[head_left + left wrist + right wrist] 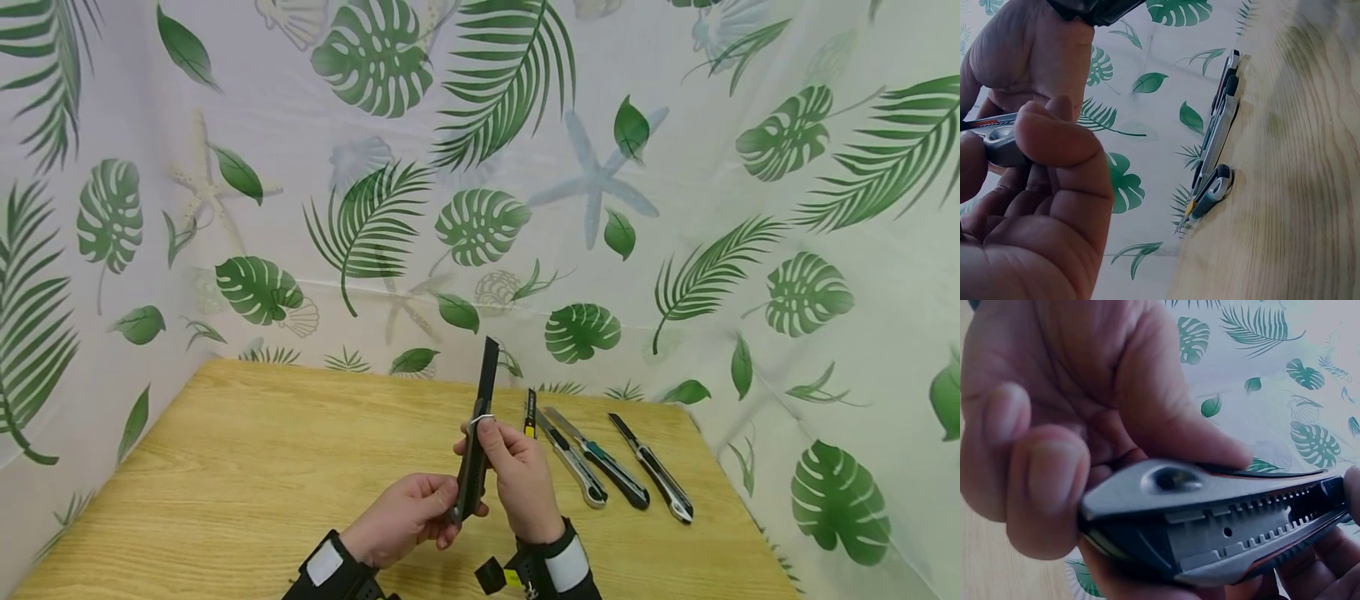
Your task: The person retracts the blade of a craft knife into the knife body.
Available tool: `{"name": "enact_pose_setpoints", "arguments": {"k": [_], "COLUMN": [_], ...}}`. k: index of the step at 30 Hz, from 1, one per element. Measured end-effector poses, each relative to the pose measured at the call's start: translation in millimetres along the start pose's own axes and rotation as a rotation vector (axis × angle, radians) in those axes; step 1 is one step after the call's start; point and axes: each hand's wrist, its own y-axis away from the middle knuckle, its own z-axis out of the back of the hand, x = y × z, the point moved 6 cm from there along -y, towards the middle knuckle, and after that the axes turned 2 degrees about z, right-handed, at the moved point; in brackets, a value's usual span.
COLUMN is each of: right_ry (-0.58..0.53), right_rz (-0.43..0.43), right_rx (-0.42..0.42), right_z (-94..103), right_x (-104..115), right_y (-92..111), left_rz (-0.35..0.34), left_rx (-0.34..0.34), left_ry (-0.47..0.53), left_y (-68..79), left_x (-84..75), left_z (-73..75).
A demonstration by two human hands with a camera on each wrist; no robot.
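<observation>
Step in hand: apparently adjusting or checking the knife (pixel 471 471), held in both hands above the tabletop's middle, dark blade (pixel 488 367) out toward the far edge; left hand (pixel 401 515) pinches the tail end, right hand (pixel 523 473) grips further up, thumb on top. Next move, as judged, calls for a firm tail hold and fingers clear of the blade. Four other knives (pixel 618 477) lie toward the right edge of the tabletop (pixel 247 450), crowding that side; open room runs from the left edge to the hands.
</observation>
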Motion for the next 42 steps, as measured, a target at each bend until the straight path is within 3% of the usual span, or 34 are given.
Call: {"name": "enact_pose_setpoints", "arguments": {"k": [14,25,42], "right_ry": [0.023,-0.020,-0.065], "right_rz": [-0.035,-0.025,-0.004], "right_rx": [0.023,0.021,0.048], "right_z": [1.4,0.5,-7.2], "right_x": [-1.5,-4.6,-7.5], "right_y": [4.6,5.1,5.0], "left_rz": [0.010,0.017,-0.008], "left_rx": [-0.075,-0.109,-0.199], "left_ry": [-0.064,-0.092,-0.068], "left_y": [0.9,0.2,1.7], "left_x": [-2.1,-2.2,-7.0], "left_z": [0.8,0.9,1.9]}}
